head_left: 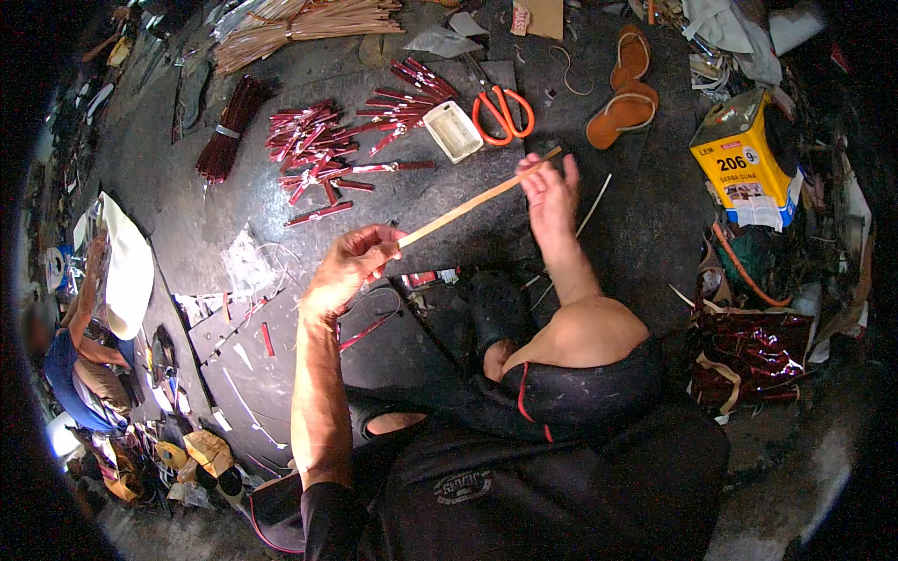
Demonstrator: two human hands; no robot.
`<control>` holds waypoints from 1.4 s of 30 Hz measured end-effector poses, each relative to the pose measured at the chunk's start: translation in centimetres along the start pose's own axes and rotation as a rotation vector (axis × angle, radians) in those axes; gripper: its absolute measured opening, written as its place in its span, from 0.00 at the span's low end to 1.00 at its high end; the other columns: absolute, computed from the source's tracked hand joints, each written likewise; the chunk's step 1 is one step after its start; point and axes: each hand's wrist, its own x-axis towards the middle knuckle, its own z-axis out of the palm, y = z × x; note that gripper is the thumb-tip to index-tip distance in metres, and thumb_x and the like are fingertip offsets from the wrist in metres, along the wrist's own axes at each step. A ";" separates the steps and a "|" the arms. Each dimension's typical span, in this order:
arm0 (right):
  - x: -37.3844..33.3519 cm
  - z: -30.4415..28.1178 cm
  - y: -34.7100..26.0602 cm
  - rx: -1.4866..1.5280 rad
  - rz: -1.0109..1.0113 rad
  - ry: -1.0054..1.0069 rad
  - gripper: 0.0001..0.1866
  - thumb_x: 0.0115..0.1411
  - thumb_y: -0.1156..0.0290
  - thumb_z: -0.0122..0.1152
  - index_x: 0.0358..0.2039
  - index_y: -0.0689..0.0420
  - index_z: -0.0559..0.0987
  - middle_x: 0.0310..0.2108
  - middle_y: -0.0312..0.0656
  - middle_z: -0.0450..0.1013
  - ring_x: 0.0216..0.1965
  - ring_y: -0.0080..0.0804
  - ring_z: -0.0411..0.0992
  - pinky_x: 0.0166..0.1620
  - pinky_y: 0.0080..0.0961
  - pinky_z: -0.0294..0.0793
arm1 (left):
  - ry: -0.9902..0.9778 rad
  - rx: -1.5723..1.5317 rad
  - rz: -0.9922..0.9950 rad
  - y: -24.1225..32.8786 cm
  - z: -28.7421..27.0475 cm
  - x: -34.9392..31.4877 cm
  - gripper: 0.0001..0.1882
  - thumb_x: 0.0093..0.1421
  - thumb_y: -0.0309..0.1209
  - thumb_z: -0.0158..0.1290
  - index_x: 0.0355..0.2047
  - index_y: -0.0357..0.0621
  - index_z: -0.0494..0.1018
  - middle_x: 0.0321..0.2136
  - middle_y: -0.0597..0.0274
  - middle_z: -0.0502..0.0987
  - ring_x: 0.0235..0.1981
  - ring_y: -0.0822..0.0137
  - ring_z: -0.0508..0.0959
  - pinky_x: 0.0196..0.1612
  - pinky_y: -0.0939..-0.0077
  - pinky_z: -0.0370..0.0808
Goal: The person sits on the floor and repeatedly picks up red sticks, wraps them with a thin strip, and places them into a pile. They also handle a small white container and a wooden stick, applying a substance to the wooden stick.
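Observation:
A long, narrow tan strip (468,205) slants up to the right in front of me. Its lower left end is pinched between the thumb and fingers of my left hand (351,266). Near the upper right end, the fingers of my right hand (550,192) are closed about the strip, and its tip sticks out past them. Just beyond lie glossy dark red strap pieces (309,140) in loose heaps. Scissors with orange handles (505,114) lie past my right hand, beside a small whitish rectangular tray (453,131).
A tied dark red bundle (229,131) and a large bundle of tan strips (299,30) lie farther off. Brown sandals (622,112) and a yellow can (744,164) are at the right. Another person (89,365) sits at the far left, beside a white sheet (126,266).

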 end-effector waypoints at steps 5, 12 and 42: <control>2.8 0.5 -7.2 -0.242 -0.275 -0.080 0.37 0.64 0.76 0.56 0.69 0.49 0.49 0.49 0.58 0.71 0.49 0.46 0.74 0.54 0.43 0.76 | -0.019 0.067 -0.001 -3.7 0.1 2.9 0.11 0.64 0.32 0.56 0.42 0.39 0.77 0.30 0.69 0.79 0.27 0.77 0.72 0.32 0.82 0.71; 10.3 -0.6 -10.6 -0.439 -0.393 0.007 0.34 0.65 0.75 0.56 0.67 0.55 0.50 0.47 0.57 0.72 0.45 0.45 0.76 0.52 0.40 0.78 | 0.061 0.197 -0.009 -6.3 3.0 9.2 0.11 0.64 0.33 0.55 0.38 0.37 0.79 0.27 0.66 0.79 0.28 0.74 0.76 0.33 0.78 0.74; 3.9 7.4 -2.3 -1.549 -0.952 -0.645 0.19 0.61 0.52 0.60 0.38 0.56 0.82 0.57 0.51 0.66 0.62 0.50 0.59 0.63 0.47 0.57 | 0.495 0.319 0.038 -10.8 3.2 7.9 0.16 0.60 0.40 0.59 0.41 0.41 0.81 0.29 0.59 0.81 0.31 0.70 0.79 0.37 0.74 0.74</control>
